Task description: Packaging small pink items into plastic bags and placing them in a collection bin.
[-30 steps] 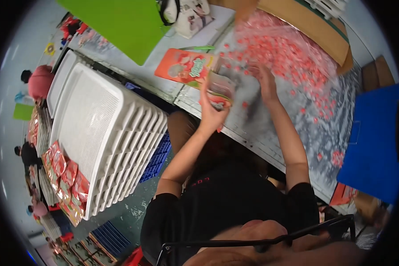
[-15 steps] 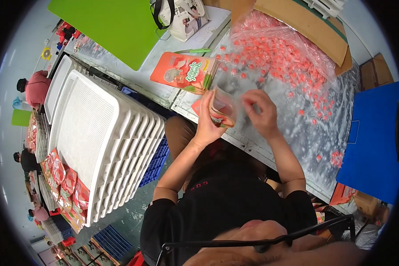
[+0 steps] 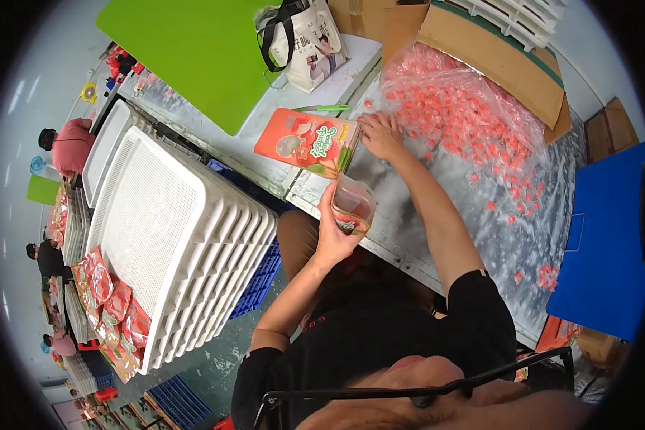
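Note:
A stand-up pouch (image 3: 356,197) with a clear side and a red printed side hangs in my left hand (image 3: 335,235). My fingers wrap its side and its mouth gapes open; what lies inside I cannot make out. On the tabletop, my right hand (image 3: 381,135) rests with fingers stretched out, beside the stack of flat red pouches (image 3: 299,141). Small red wrapped pieces (image 3: 437,100) lie in a heap to its right, spilling from a clear plastic bag (image 3: 509,97). Anything beneath the right fingertips is hidden.
White perforated trays (image 3: 150,193) stand stacked at my left, filled red packets (image 3: 115,301) on their corner. Behind the pouches lie a green-handled tool (image 3: 326,108), a tote bag (image 3: 312,54) and a green board (image 3: 186,50). A cardboard box (image 3: 491,54) and blue panel (image 3: 602,236) flank the heap.
My right hand has moved left and away from me, down onto the table beside the pouch stack. The left hand still holds the pouch, a little lower in view.

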Demonstrator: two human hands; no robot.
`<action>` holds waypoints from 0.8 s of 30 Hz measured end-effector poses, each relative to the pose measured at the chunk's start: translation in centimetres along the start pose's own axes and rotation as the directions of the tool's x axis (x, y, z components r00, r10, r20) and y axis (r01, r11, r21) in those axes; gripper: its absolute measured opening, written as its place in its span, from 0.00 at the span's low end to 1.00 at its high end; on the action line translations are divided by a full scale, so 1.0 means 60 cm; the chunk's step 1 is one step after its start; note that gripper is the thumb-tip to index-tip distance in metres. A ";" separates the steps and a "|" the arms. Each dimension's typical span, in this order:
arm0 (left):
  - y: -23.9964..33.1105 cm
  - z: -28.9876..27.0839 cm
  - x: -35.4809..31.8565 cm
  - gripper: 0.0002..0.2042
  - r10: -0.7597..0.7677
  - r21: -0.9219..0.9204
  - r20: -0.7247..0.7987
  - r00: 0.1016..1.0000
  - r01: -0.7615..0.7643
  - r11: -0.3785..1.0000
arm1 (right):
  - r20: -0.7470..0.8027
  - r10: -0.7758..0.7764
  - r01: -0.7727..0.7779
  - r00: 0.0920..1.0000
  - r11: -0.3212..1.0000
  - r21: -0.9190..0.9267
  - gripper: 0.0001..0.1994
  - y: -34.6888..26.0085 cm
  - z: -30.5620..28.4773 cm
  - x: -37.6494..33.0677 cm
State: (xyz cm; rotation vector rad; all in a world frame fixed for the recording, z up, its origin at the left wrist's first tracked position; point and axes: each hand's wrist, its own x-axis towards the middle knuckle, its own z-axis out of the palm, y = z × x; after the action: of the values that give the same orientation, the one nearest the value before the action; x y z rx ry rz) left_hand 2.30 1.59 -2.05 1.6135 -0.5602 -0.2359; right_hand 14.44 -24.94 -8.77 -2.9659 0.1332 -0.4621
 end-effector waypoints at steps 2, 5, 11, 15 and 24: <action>0.013 -0.009 -0.009 0.48 -0.053 -0.094 -0.021 0.998 0.051 0.994 | 0.010 -0.074 0.074 0.997 0.997 0.024 0.22 -0.003 -0.005 -0.016; 0.023 -0.023 -0.004 0.47 0.063 0.025 -0.032 0.997 -0.062 0.998 | -0.008 -0.181 0.182 0.983 0.982 0.056 0.22 0.014 -0.024 -0.081; 0.046 -0.020 -0.002 0.45 0.101 0.065 0.022 0.995 -0.103 0.993 | 0.048 -0.102 0.070 0.994 0.891 0.448 0.24 0.051 -0.097 -0.227; 0.040 -0.010 -0.014 0.45 0.062 0.052 0.051 0.997 -0.064 0.997 | 0.098 0.154 -0.177 0.983 0.666 0.725 0.27 0.109 -0.116 -0.306; 0.070 -0.011 -0.029 0.46 0.063 0.045 0.053 0.997 -0.066 0.997 | -0.023 0.343 -0.187 0.939 0.567 0.802 0.21 0.082 -0.171 -0.352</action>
State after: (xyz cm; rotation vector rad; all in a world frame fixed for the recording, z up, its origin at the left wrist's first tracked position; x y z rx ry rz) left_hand 0.20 2.87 1.86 1.6352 -0.6607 -0.2179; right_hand -9.09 -28.78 -6.08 -1.9647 0.3019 -0.5560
